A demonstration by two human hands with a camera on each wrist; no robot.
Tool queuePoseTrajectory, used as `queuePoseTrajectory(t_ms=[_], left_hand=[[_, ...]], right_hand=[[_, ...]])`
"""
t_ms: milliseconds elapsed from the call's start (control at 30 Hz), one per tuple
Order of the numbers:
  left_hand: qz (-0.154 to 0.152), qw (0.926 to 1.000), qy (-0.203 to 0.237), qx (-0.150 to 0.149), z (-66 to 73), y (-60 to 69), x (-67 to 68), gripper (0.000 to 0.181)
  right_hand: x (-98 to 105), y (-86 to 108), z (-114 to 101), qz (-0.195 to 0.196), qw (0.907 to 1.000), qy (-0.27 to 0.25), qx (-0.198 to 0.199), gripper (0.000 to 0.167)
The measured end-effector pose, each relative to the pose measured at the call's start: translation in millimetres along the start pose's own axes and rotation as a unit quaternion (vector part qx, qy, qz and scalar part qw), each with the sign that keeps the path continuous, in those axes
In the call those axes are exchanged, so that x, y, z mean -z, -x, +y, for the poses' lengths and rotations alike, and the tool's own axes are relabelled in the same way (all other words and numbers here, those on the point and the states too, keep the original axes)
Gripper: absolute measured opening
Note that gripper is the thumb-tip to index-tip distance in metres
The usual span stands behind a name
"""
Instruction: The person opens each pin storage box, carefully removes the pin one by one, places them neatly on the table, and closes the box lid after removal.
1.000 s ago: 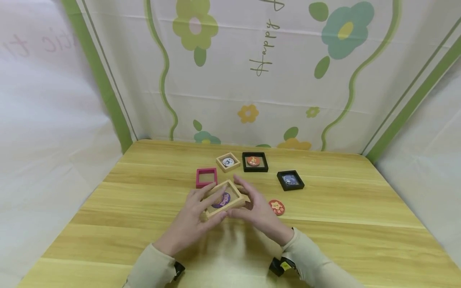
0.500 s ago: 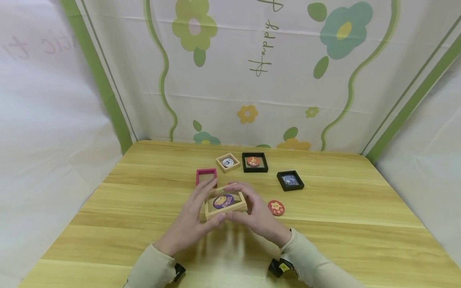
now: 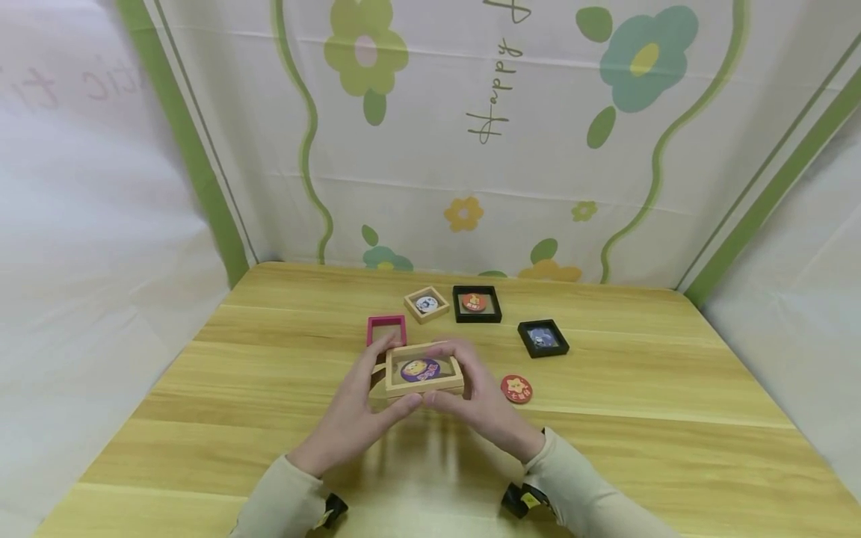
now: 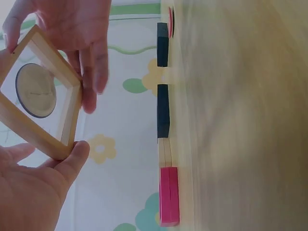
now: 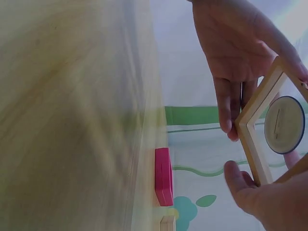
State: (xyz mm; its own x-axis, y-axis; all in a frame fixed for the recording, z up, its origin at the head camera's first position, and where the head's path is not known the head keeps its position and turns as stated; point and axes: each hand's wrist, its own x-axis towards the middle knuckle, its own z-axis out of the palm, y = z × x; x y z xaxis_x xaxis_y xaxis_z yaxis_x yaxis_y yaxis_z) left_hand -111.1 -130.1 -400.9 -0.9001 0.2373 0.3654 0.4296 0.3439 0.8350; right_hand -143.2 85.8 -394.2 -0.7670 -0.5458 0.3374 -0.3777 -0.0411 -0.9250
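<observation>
Head view — freshly levelled from its slant, the larger wooden frame is held above the counter, edges gripped by left hand and right hand — the purple badge inside is kept uncovered.

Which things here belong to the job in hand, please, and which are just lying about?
Seemingly in the job:
wooden frame
purple badge inside
left hand and right hand, holding the frame

Seemingly lying about:
pink frame
second wooden frame with white badge
far black frame with red badge
near black frame with blue picture
loose red badge
</observation>
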Motion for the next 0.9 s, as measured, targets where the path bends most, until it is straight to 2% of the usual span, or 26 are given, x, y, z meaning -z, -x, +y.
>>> queuePoseTrajectory(t_ms=[200, 333, 467, 533, 733, 900], left_hand=[[-0.007, 0.9999, -0.005, -0.01, 1.0, 0.0, 1.2, 0.087], [-0.012, 0.9999, -0.005, -0.004, 2.2, 0.6, 1.6, 0.086], [-0.017, 0.9996, 0.019, 0.011, 2.6, 0.7, 0.9, 0.082], [-0.025, 0.9995, 0.017, 0.014, 2.2, 0.7, -0.3, 0.079], [-0.05, 0.9986, -0.016, 0.009, 1.7, 1.4, -5.6, 0.072], [-0.06, 0.9979, -0.01, 0.024, 3.0, 3.2, -7.3, 0.07]], right_hand=[[1.5, 0.4, -1.8, -0.026, 0.999, -0.005, -0.035, 0.057], [2.0, 0.0, -1.8, -0.024, 0.999, 0.02, -0.031, 0.057], [-0.4, 0.3, -0.7, -0.01, 0.9973, 0.066, -0.031, 0.054], [-2.6, 0.8, -0.3, 0.0, 0.9963, 0.076, -0.04, 0.051], [-9.9, 1.9, 0.1, 0.034, 0.9956, 0.068, -0.055, 0.044], [-15.3, 2.7, 1.8, 0.06, 0.9947, 0.065, -0.052, 0.041]])
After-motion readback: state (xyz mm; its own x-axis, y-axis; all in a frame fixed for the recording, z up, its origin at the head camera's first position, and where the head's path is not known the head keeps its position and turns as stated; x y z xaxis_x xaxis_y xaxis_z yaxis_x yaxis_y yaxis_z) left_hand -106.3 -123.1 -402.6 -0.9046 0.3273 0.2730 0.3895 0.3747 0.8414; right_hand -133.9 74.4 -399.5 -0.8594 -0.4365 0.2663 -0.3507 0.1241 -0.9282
